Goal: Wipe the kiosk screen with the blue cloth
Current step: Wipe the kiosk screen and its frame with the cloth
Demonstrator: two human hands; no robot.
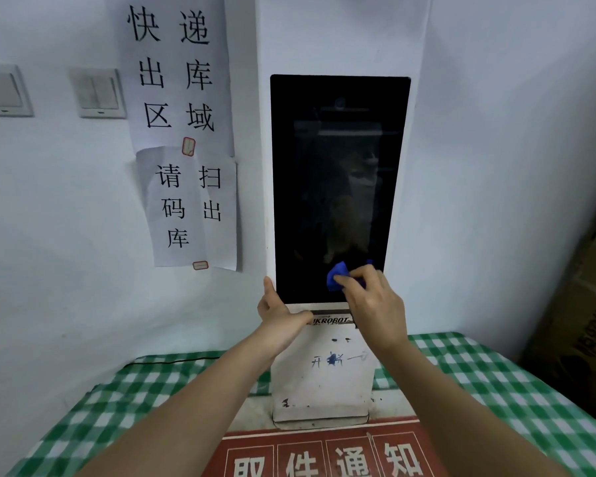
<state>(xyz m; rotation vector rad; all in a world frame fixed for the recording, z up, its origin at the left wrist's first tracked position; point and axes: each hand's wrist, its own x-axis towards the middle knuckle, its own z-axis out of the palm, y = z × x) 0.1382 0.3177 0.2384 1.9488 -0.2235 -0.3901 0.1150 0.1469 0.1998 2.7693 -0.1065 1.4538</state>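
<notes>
The kiosk screen [334, 173] is a tall dark panel set in a white stand, upright against the wall. My right hand [375, 301] presses a bunched blue cloth [338, 274] against the screen's lower right part. Most of the cloth is hidden under the fingers. My left hand [279, 315] grips the kiosk's lower left corner, thumb up along the screen's left edge, fingers across the strip below the screen.
The kiosk's white base [324, 380] stands on a table with a green checked cloth [496, 380]. A red notice sign [324, 456] lies at the front. Paper signs [183, 139] and light switches [98, 92] hang on the left wall. Cardboard boxes [585, 304] stack at the right.
</notes>
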